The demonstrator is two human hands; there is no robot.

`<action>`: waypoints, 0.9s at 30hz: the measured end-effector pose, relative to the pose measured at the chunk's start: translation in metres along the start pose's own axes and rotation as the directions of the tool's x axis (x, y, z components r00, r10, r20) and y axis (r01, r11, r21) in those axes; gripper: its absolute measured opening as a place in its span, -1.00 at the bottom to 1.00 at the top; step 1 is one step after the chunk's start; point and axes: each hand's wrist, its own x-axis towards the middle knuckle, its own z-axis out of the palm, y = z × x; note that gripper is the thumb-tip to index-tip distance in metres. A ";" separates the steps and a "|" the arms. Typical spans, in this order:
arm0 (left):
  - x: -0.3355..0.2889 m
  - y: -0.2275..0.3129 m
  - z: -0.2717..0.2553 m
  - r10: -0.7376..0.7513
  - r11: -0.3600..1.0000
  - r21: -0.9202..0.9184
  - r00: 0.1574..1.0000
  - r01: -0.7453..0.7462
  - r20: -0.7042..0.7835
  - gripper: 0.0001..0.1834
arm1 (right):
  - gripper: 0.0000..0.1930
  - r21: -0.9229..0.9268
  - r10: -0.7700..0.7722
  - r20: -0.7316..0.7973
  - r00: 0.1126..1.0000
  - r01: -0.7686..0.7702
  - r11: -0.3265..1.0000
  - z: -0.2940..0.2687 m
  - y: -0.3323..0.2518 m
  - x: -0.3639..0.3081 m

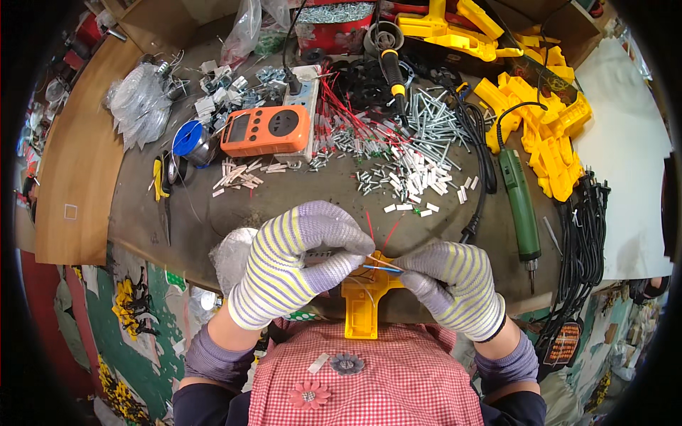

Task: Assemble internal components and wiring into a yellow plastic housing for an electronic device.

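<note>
Both my hands wear striped knit gloves and meet above the table's near edge. Between them run a brown wire [383,263] and a blue wire [382,268]. My left hand [302,259] pinches thumb and fingers at the wires' left end. Their right end is pinched in my right hand [458,284]. Just below the wires sits a yellow plastic housing half [362,312], partly hidden by my hands. Thin red leads [370,226] stick up behind my fingertips. Beside my left hand lies a clear plastic bag [231,259].
An orange meter-like box [266,130], a solder spool [192,142] and yellow-handled pliers [162,181] lie left. Several screws [433,124] and white pieces [419,174] are piled mid-table. At right are a green electric screwdriver [521,202], black power cords [579,245] and yellow housings [550,153].
</note>
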 end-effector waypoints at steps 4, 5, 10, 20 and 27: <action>0.003 -0.004 -0.002 0.050 0.996 0.076 0.999 -0.050 0.009 -0.82 | -0.86 -0.042 -0.019 0.016 1.000 0.019 0.999 -0.007 -0.007 0.001; 0.003 -0.003 -0.002 0.051 0.996 0.077 0.999 -0.051 0.008 -0.82 | -0.86 -0.070 -0.024 0.029 0.999 0.026 0.997 -0.009 -0.008 0.002; 0.002 -0.005 0.001 0.076 0.996 0.054 0.996 -0.073 -0.044 -0.82 | -0.86 -0.022 0.031 0.003 1.000 -0.031 0.999 -0.008 -0.008 0.001; 0.005 -0.001 -0.001 0.088 0.991 0.095 0.996 -0.089 0.019 -0.83 | -0.86 0.000 0.024 -0.003 1.000 -0.024 1.000 -0.009 -0.007 0.002; 0.006 -0.001 0.000 0.042 0.995 0.094 0.999 -0.041 -0.004 -0.84 | -0.85 -0.002 0.052 0.022 0.998 -0.052 0.999 -0.011 -0.007 0.003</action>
